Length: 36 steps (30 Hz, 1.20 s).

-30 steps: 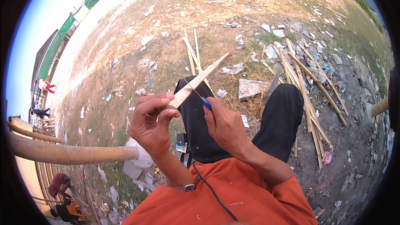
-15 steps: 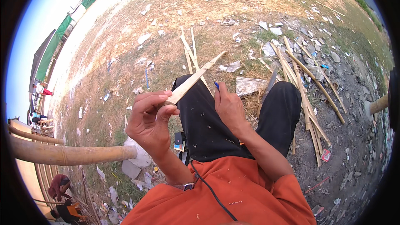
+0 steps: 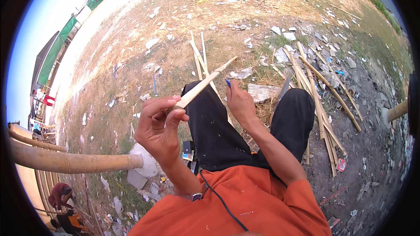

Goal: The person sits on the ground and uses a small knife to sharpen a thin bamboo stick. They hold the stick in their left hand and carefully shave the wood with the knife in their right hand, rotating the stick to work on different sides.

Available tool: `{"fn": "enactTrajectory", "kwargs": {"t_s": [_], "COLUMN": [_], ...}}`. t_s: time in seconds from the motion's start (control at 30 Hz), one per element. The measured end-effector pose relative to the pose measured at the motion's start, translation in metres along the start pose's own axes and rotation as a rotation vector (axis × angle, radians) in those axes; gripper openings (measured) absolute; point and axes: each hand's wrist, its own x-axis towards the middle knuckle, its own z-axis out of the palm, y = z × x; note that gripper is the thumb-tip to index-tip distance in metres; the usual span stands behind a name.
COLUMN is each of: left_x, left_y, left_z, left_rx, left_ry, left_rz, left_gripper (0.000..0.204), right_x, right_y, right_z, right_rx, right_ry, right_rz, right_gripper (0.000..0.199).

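Observation:
My left hand pinches the near end of a split bamboo piece between thumb and fingers. The piece slants up and away to the right above my left knee, its far end narrower. My right hand is closed around a slim tool with a blue tip, perhaps a pen; most of it is hidden by the fingers. That tip sits to the right of the bamboo, apart from it. A grey blade shows beside my right knee, its lower part partly hidden.
Bamboo strips lie in a pile to the right, with more strips ahead. A thick bamboo pole is at the left, another pole end at the right. Litter covers the ground. A person is at lower left.
My right hand with the blue-tipped tool has shifted slightly up, away from my body. The left hand and its bamboo piece have hardly moved.

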Motion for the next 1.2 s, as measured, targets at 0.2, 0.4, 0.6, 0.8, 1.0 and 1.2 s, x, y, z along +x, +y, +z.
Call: {"fn": "enactTrajectory", "kwargs": {"t_s": [0.2, 0.4, 0.6, 0.8, 1.0, 1.2], "left_x": [0.001, 0.004, 0.007, -0.001, 0.003, 0.000], "left_y": [0.003, 0.007, 0.009, 0.008, 0.014, 0.002], "left_z": [0.000, -0.008, -0.020, -0.016, -0.011, -0.009], "left_rx": [0.041, 0.179, 0.210, 0.138, 0.201, 0.131], "left_ry": [-0.038, 0.056, 0.095, 0.062, -0.049, -0.017], "left_rz": [0.015, -0.047, -0.127, -0.094, -0.046, 0.029], "left_gripper": [0.019, 0.017, 0.015, 0.015, 0.016, 0.019], "right_x": [0.022, 0.029, 0.054, 0.026, -0.007, -0.001], "right_y": [0.054, 0.032, 0.038, -0.002, 0.106, 0.075], "right_z": [0.033, 0.049, 0.056, 0.024, 0.047, 0.018], "right_rx": [-0.286, -0.215, 0.930, 0.199, -0.304, 0.009], "right_ry": [0.136, 0.007, -0.396, 0.125, -0.299, -0.278], "right_rz": [-0.091, 0.055, 0.631, 0.081, 0.468, 0.387], "right_gripper": [0.014, 0.018, 0.032, 0.024, 0.025, 0.034]}}
